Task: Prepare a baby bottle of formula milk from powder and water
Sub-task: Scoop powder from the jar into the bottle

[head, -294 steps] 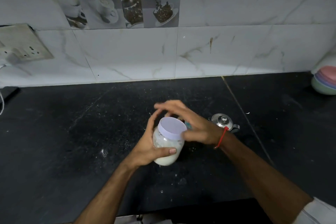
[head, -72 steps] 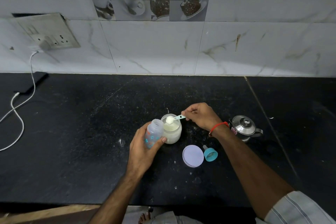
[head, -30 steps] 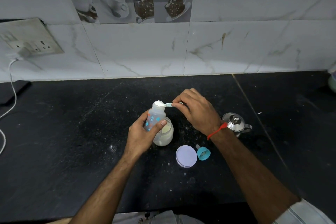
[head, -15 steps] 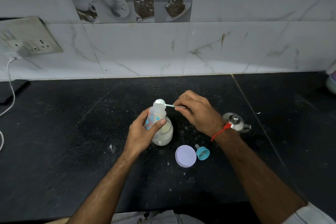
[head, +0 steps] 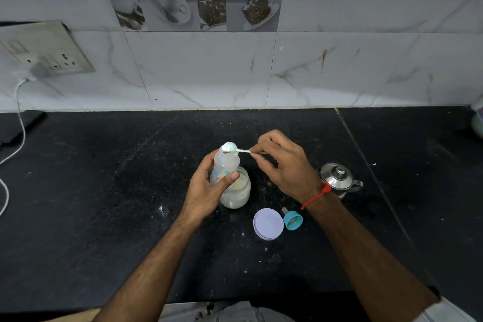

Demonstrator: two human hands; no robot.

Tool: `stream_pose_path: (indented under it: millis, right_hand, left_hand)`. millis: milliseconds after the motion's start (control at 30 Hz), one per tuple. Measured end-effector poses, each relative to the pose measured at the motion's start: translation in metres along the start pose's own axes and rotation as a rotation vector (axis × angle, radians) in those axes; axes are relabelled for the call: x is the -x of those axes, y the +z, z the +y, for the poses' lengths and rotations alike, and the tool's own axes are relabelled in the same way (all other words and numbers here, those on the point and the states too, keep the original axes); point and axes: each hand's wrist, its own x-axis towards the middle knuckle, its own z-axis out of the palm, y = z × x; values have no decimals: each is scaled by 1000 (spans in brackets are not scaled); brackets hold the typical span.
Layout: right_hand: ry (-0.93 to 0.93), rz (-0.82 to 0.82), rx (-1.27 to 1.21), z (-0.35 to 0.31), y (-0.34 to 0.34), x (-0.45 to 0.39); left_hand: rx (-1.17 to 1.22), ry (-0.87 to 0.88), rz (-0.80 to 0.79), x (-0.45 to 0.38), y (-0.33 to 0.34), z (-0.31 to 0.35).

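Note:
My left hand grips a clear baby bottle with blue and orange prints, held upright just above the open powder jar. My right hand pinches the handle of a small pale scoop. The scoop's bowl sits tilted over the bottle's open mouth. White powder fills the jar, which stands on the black counter. The jar's lilac lid and the bottle's teal teat cap lie on the counter to the right.
A small steel kettle stands right of my right wrist. A white cable runs from a wall socket down onto the counter at the far left. Stacked bowls show at the right edge. The tiled wall rises behind.
The scoop went from the jar up to the bottle's mouth, and its bowl has now turned over onto the opening. My left hand keeps the bottle in place.

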Motion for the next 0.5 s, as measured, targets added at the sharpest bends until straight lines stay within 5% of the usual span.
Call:
stream_pose_path:
  millis: [500]
  right_hand:
    - [-11,83,-15,0,7,12]
  left_hand:
    - [28,2,15,2,5,-6]
